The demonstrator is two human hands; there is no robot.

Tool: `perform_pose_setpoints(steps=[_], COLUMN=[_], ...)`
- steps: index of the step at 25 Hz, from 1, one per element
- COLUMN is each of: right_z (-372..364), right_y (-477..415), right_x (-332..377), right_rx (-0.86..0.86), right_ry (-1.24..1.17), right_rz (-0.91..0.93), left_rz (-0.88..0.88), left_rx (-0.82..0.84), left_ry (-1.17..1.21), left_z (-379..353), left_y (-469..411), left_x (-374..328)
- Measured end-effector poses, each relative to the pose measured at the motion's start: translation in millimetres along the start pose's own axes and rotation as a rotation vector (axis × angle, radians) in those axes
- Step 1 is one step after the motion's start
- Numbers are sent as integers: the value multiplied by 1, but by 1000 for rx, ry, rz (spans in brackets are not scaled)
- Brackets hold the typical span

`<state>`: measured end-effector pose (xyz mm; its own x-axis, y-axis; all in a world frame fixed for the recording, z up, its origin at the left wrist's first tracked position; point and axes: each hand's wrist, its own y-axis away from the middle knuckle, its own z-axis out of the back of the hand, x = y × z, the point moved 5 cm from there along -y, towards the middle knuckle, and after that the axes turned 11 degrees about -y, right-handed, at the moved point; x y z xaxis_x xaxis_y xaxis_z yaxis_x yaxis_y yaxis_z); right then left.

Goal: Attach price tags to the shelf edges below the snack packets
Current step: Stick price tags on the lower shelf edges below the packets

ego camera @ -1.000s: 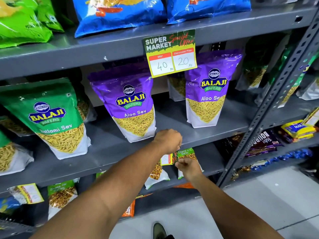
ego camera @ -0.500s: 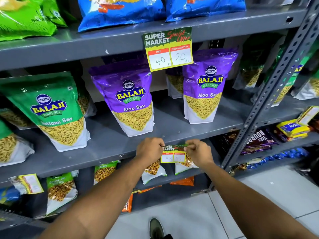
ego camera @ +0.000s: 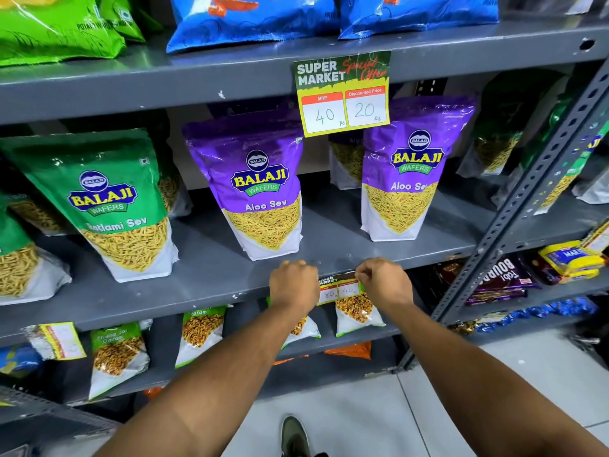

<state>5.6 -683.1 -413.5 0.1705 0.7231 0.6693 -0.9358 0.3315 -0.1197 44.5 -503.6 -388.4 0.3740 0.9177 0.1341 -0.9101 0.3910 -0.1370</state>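
Pinching a small price tag (ego camera: 339,289) by both ends: left hand (ego camera: 293,285), right hand (ego camera: 384,282). Held flat against the middle shelf edge (ego camera: 184,295), long axis running left-right, below the Aloo Sev packets (ego camera: 260,192).

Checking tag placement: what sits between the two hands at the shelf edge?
In the head view, the price tag spans the gap between left hand and right hand, against the shelf edge.

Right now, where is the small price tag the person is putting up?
In the head view, the small price tag sits low centre, against the middle shelf edge between the left hand and right hand.
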Motion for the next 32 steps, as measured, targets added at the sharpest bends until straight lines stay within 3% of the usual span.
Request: perform_pose_setpoints(steps=[5,15,20,24,32], right_z=[5,16,45,41,-55], right_y=[-10,-1,1,9,72], right_x=[7,9,26,55,116], right_rx=[-1,22,-31,19,238], right_ry=[96,153,297,454,360], right_rz=[22,-20,207,347,460], left_rz=[49,-76,-207,-126,181], left_rx=[-6,-76,-254,-184,20], left_ry=[45,76,-43,-113,-110], left_z=[10,22,28,12,-33], left_y=[-13,-15,-1,37,170], left_x=[7,17,65,106,216])
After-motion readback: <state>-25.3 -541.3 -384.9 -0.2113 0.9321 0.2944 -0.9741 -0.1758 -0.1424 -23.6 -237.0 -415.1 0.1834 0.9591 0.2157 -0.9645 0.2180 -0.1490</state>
